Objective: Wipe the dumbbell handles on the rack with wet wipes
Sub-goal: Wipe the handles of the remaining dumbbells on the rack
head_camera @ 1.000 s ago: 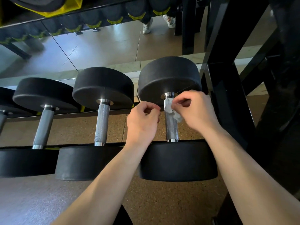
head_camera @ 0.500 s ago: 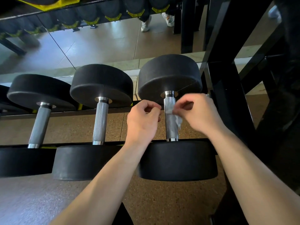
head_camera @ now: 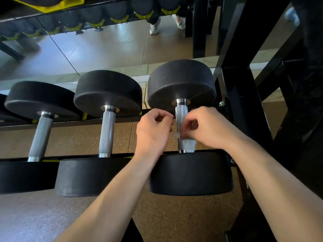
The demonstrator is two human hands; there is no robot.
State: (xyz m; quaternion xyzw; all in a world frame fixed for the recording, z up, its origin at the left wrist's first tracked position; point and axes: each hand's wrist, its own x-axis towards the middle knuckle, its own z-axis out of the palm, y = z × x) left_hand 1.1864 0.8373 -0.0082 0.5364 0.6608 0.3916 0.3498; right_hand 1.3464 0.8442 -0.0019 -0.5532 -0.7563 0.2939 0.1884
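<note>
Your right grip (head_camera: 206, 130) is closed in a pinch: its curled fingers press the wet wipe (head_camera: 189, 146) against the right side of the dumbbell handle (head_camera: 181, 113). The wipe sits low on that handle, close to the front rail of the rack (head_camera: 90, 156), with a crumpled pale fold hanging below your fingers and a small white corner poking out on the handle's left side.

Your left grip (head_camera: 153, 133) is curled into a loose fist just beside the same handle, on its left, thumb and forefinger tips drawn together. The wipe's white corner lies right by those fingers, but I cannot tell whether they have hold of it or of nothing.

The handle belongs to the rightmost dumbbell (head_camera: 181, 81), which lies across the rack at its right end, next to the black upright (head_camera: 244, 105). The near head sits at the front edge under your forearms, and the far head rests at the back edge. Above your fingers the knurled metal is bare.

To the left along the rack lie the middle dumbbell (head_camera: 107, 133) and another dumbbell (head_camera: 41, 137), both with uncovered handles. A mirror (head_camera: 104, 49) stands behind the back edge.
</note>
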